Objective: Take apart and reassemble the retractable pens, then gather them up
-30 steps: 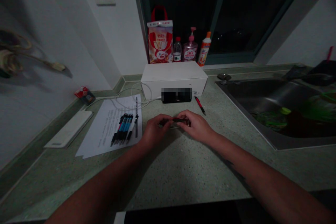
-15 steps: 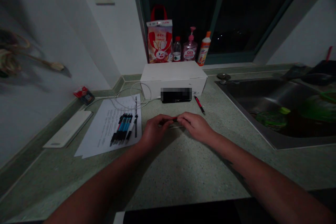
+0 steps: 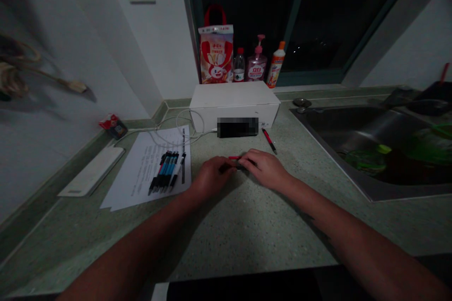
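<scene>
My left hand (image 3: 213, 174) and my right hand (image 3: 264, 168) meet low over the counter, fingers bent and fingertips close together. A short red pen part (image 3: 234, 157) points leftward from the pinched fingertips of my right hand. The fingers of my left hand are closed at a thin rod (image 3: 240, 168), mostly hidden, in the gap between the hands. Beyond my right hand lies a red and black pen (image 3: 269, 140). Left of my left hand, several blue and black pens (image 3: 167, 171) lie side by side on printed paper sheets (image 3: 132, 188).
A white box (image 3: 233, 96) stands at the back, with a black device (image 3: 237, 128) and white cable (image 3: 203, 136) before it. Bottles (image 3: 257, 66) and a red bag (image 3: 216, 56) stand behind. The sink (image 3: 353, 169) is right; a white flat case (image 3: 92, 172) lies left.
The fingertips have come apart from their shared hold on a small dark and red piece. My left hand has dropped slightly towards the thin rod, and more of the red part shows.
</scene>
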Demonstrator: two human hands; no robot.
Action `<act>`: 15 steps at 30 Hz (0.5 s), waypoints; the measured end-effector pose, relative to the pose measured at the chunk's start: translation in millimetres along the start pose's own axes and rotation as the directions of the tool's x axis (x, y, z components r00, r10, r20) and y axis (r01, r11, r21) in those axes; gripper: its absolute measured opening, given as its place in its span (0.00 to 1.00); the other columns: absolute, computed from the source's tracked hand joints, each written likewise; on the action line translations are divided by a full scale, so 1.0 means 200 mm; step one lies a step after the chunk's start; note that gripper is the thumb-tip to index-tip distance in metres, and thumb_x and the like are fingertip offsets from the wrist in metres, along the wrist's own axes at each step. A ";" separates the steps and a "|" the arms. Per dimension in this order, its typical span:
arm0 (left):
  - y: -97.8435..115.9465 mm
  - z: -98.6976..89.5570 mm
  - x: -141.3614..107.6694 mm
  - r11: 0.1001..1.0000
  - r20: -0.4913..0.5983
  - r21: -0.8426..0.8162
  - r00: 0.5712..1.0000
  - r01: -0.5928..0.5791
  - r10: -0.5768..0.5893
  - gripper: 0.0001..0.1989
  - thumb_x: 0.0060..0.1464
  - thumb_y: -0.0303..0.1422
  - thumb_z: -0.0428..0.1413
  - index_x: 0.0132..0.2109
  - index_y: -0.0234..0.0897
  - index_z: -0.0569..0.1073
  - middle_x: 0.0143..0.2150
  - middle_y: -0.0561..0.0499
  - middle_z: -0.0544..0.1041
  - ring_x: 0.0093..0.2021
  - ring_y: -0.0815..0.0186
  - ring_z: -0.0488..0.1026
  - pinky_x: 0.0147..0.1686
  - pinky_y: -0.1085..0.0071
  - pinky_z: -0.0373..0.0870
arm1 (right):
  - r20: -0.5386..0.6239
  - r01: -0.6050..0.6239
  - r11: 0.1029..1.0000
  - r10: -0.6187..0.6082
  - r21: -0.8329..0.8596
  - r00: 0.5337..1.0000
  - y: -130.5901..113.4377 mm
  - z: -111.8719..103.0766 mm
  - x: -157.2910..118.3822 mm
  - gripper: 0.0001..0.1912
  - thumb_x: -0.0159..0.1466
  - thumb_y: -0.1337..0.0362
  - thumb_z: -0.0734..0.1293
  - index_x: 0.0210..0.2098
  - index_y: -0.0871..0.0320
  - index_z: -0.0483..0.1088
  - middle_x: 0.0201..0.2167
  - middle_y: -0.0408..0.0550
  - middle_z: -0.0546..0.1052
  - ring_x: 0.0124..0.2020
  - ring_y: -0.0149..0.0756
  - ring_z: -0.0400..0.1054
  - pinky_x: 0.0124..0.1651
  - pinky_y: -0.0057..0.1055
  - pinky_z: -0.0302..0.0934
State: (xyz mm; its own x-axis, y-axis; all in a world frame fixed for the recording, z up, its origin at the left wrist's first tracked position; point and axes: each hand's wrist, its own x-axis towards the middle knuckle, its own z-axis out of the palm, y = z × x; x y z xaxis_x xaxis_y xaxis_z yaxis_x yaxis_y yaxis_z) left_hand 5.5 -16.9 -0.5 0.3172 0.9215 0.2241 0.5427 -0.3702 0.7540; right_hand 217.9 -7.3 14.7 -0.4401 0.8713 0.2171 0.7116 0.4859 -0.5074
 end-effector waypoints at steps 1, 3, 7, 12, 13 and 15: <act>0.01 0.00 -0.01 0.996 0.040 0.064 0.998 -0.059 0.057 0.06 0.57 0.26 0.60 0.40 0.39 0.81 0.37 0.48 0.82 0.39 0.61 0.78 0.43 0.65 0.74 | -0.005 -0.006 1.000 0.006 -0.001 1.000 0.00 0.00 0.00 0.11 0.73 0.61 0.63 0.39 0.57 0.76 0.38 0.48 0.78 0.40 0.38 0.73 0.43 0.32 0.60; 0.02 0.01 -0.02 0.969 0.140 0.164 0.977 -0.185 0.163 0.05 0.56 0.25 0.61 0.39 0.39 0.81 0.38 0.47 0.81 0.42 0.59 0.77 0.46 0.63 0.73 | 0.003 -0.017 1.000 0.017 -0.013 1.000 0.01 0.00 0.00 0.07 0.71 0.62 0.66 0.38 0.56 0.76 0.38 0.47 0.77 0.38 0.36 0.72 0.42 0.31 0.60; 0.04 0.02 -0.03 0.932 0.276 0.238 0.939 -0.274 0.206 0.04 0.55 0.25 0.61 0.38 0.37 0.80 0.40 0.45 0.80 0.44 0.57 0.76 0.46 0.63 0.72 | 0.088 0.002 0.995 0.006 -0.099 0.996 0.02 0.01 -0.01 0.04 0.66 0.68 0.68 0.39 0.56 0.75 0.40 0.46 0.76 0.39 0.35 0.71 0.41 0.30 0.59; 0.02 0.00 -0.01 0.955 0.171 0.273 0.983 -0.118 0.073 0.04 0.58 0.29 0.60 0.38 0.36 0.80 0.38 0.46 0.79 0.40 0.59 0.75 0.42 0.65 0.71 | 0.164 -0.015 0.983 0.045 -0.181 0.985 0.01 0.02 0.00 0.05 0.67 0.68 0.66 0.38 0.56 0.75 0.41 0.47 0.76 0.39 0.36 0.72 0.41 0.30 0.59; 0.01 -0.01 0.00 0.950 0.132 0.301 0.990 -0.082 0.044 0.05 0.59 0.28 0.59 0.38 0.36 0.80 0.37 0.46 0.79 0.39 0.59 0.75 0.41 0.65 0.70 | 0.167 -0.017 0.982 0.049 -0.187 0.985 0.01 0.02 0.00 0.05 0.67 0.68 0.66 0.38 0.56 0.75 0.41 0.48 0.76 0.39 0.36 0.72 0.41 0.30 0.59; 0.00 -0.02 0.01 0.933 0.080 0.358 0.997 -0.043 0.015 0.07 0.60 0.28 0.57 0.38 0.36 0.81 0.37 0.45 0.78 0.40 0.58 0.74 0.41 0.64 0.70 | 0.167 -0.017 0.981 0.050 -0.194 0.985 0.01 0.02 0.00 0.05 0.68 0.67 0.66 0.38 0.56 0.75 0.40 0.48 0.76 0.39 0.36 0.72 0.40 0.30 0.59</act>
State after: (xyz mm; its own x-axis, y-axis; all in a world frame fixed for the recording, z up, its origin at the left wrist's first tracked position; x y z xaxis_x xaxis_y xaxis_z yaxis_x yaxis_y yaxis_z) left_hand 2.5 -13.9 2.7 0.3862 0.9035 0.1856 0.7711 -0.4267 0.4726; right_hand 217.8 -7.1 9.9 -0.4892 0.8708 0.0486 0.8118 0.4751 -0.3395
